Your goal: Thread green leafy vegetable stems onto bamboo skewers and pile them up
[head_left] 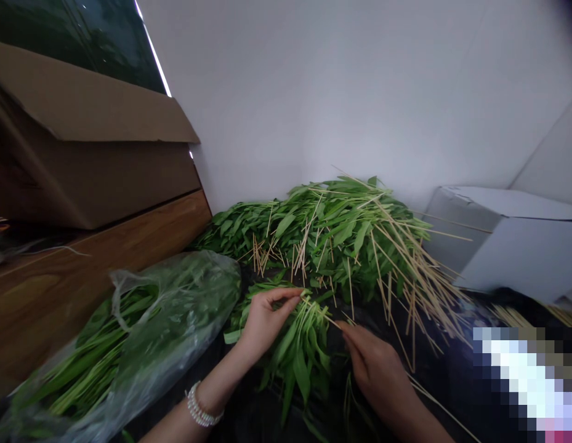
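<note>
My right hand (373,363) grips the lower end of a thin wooden skewer (330,321), which slants up to the left. Several leafy green stems (302,363) are threaded on that skewer, their leaves hanging down. At the skewer's upper end, the thumb and forefinger of my left hand (269,323) pinch a pale green stem. A beaded bracelet (202,406) circles my left wrist. Beyond my hands lies a big heap of skewered greens (332,227), with bare skewer ends sticking out, mostly to the right and front.
To the left, a clear plastic bag (188,320) holds more loose greens. A cardboard box (105,166) stands on a wooden surface (128,258) at upper left. At right is a white box (521,240) against the wall (359,92). Black plastic sheeting (249,412) lies underneath.
</note>
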`<state>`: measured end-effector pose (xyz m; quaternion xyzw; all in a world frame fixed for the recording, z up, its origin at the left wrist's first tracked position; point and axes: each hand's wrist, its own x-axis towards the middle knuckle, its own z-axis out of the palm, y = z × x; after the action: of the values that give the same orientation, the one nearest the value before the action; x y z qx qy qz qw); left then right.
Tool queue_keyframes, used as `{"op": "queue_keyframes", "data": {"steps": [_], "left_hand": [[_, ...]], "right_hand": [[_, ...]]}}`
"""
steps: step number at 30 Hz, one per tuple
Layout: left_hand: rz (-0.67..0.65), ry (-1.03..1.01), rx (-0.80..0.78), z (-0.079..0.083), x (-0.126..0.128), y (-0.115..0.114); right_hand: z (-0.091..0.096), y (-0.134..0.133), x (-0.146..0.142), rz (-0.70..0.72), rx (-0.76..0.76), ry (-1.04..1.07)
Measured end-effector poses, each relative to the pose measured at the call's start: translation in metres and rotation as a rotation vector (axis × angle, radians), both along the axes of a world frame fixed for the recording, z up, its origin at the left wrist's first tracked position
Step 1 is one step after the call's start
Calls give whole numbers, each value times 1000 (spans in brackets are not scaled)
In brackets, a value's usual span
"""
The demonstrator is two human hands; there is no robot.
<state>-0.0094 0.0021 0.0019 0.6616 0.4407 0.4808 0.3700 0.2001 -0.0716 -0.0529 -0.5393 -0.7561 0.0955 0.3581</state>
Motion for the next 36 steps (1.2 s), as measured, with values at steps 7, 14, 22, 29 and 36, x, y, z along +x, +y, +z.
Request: {"op": "queue_keyframes", "data": {"steps": [7,14,22,29,36], "left_hand": [[-42,-69,-102,0,-2,2],[-60,-44,-155,-1,-3,4],[-107,-51,-200,-2,-3,3],[-110,-33,-232,-2,-5,4],[-132,-76,-267,-3,-5,5]], "right_hand": [[2,0,-1,35,44,71],[-1,0,-1,30,42,30],[-6,-1,-3,31,52,-8],[-5,-2,-4,16,48,-43],[-2,-2,-5,15,90,-63]]}}
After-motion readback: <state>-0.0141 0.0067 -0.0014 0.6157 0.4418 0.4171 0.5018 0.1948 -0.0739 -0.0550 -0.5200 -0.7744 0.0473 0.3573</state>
